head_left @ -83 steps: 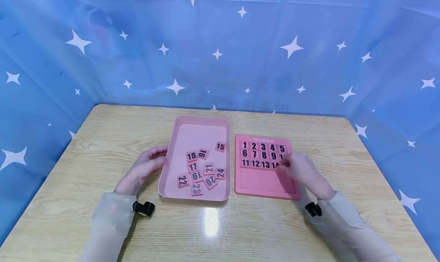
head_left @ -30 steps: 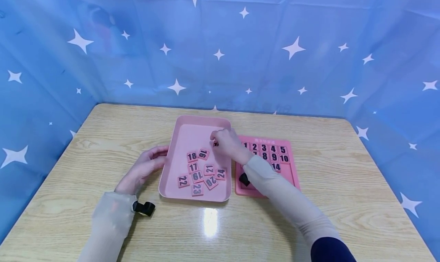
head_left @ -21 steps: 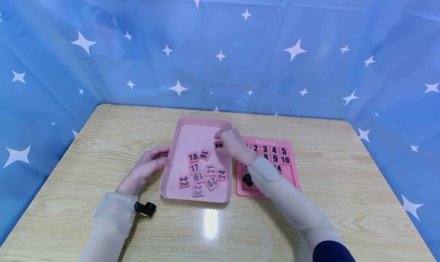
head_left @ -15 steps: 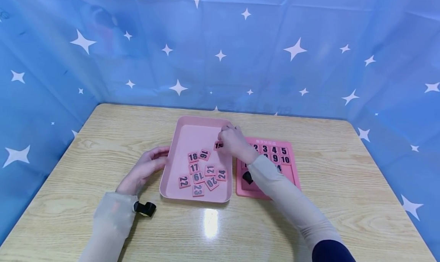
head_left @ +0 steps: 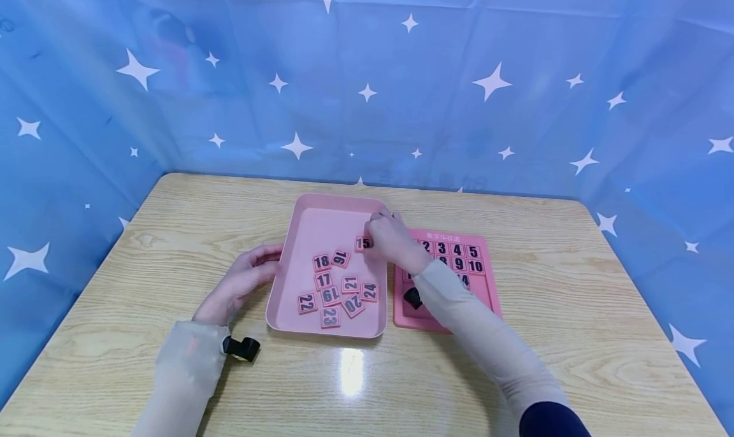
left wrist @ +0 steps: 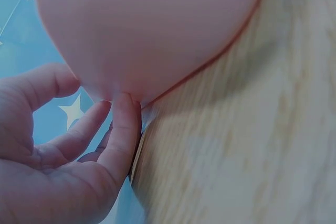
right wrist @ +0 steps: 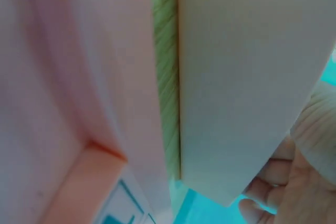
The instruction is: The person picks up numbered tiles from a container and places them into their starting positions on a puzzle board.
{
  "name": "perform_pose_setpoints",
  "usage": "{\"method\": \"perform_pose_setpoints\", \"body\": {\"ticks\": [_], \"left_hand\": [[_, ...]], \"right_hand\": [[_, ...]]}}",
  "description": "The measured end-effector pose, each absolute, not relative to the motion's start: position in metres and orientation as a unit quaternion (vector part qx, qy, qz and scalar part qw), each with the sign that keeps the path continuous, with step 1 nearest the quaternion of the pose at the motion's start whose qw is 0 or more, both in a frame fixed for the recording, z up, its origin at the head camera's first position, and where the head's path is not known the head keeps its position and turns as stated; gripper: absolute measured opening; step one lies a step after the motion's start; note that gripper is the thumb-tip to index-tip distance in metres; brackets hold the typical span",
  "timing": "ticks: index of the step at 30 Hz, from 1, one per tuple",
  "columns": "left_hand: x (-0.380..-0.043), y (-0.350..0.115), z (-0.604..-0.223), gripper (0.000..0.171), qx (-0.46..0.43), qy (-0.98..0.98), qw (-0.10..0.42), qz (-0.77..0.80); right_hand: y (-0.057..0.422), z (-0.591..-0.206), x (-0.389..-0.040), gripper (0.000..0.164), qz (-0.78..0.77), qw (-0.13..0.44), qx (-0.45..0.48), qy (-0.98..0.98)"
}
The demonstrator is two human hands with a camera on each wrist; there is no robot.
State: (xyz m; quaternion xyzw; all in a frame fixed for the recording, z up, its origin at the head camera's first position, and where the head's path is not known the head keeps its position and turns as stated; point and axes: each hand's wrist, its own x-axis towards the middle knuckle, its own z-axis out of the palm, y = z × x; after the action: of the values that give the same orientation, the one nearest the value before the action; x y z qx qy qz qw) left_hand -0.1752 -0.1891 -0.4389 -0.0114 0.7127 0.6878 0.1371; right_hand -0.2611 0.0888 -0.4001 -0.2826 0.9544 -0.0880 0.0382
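Observation:
A pink tray (head_left: 329,217) holds several loose number tiles. My right hand (head_left: 392,238) reaches over its right wall with fingers curled, pinching the right edge of the number tile 15 (head_left: 362,243); the thumb and part of the tile's edge are hidden. In the right wrist view, curled fingers (right wrist: 270,187) show beside the tray's wall (right wrist: 241,77). My left hand (head_left: 243,274) rests relaxed fingers against the tray's left side; in the left wrist view its fingertips (left wrist: 125,100) touch the outer wall. The pink puzzle board (head_left: 492,303) lies right of the tray, partly under my right forearm.
Below the 15 lie tiles such as 18 (head_left: 322,262), 16 (head_left: 341,258), 24 (head_left: 369,292) and 23 (head_left: 330,317). Rows of tiles fill the board's upper part. A blue star-patterned cloth (head_left: 367,55) stands behind the wooden table (head_left: 573,284).
My right hand has gone from the board's third row to the tile 15 in the tray. That tile has shifted slightly left. My left hand has stayed at the tray's side.

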Motion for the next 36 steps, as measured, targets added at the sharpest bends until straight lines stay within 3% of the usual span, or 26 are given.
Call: {"method": "perform_pose_setpoints", "body": {"ticks": [12, 18, 36], "left_hand": [[-0.174, -0.188, -0.437, 0.052, -0.011, 0.714, 0.138, 0.686], [-0.174, -0.188, -0.436, 0.053, -0.014, 0.713, 0.14, 0.687], [-0.172, -0.186, -0.432, 0.054, -0.015, 0.716, 0.144, 0.683]], "right_hand": [[0.116, -0.379, -0.249, 0.038, -0.19, -0.01, -0.296, 0.936], [0.153, -0.369, -0.237, 0.029, -0.208, -0.04, -0.342, 0.915], [0.271, -0.378, -0.19, 0.024, -0.183, -0.015, -0.272, 0.945]]}}
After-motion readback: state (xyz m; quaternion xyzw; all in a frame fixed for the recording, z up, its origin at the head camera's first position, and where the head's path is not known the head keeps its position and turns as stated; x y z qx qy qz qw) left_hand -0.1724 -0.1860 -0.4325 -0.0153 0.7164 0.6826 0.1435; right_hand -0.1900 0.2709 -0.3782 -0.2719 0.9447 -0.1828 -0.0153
